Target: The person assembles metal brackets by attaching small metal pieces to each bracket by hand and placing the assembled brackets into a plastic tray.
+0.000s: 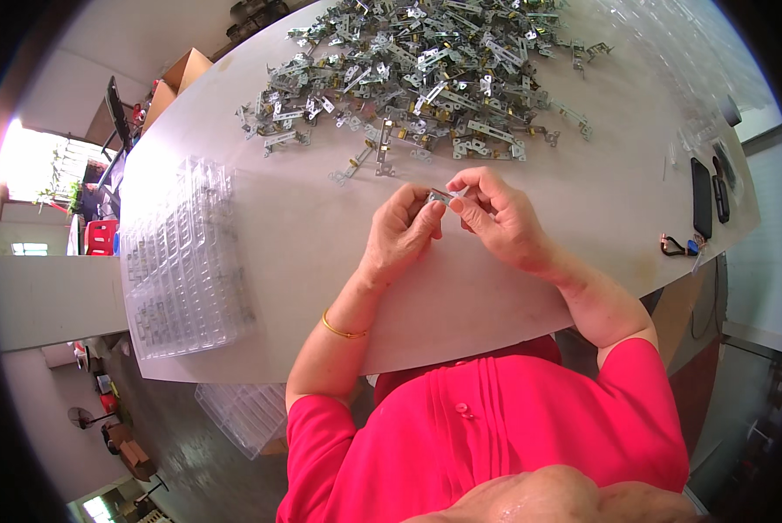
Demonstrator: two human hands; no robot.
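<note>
Between my two hands, over the middle of the table, is a small silvery metal bracket (440, 196). My left hand (401, 228) pinches it with thumb and forefinger. My right hand (501, 215) closes its thumb and fingertips at the bracket's other end; the fingers hide much of the part. Just beyond my hands spreads a big heap of similar metal brackets (426, 78), some with brass-coloured pieces. Two loose brackets (382, 148) lie at the heap's near edge, closest to my left hand.
Clear plastic trays (182, 261) are stacked on the left of the white table (321, 288). More trays (243, 418) sit below its near edge. Clear plastic packaging (670, 52) covers the far right. A black phone-like object (702, 197) and a key ring (683, 247) lie at the right.
</note>
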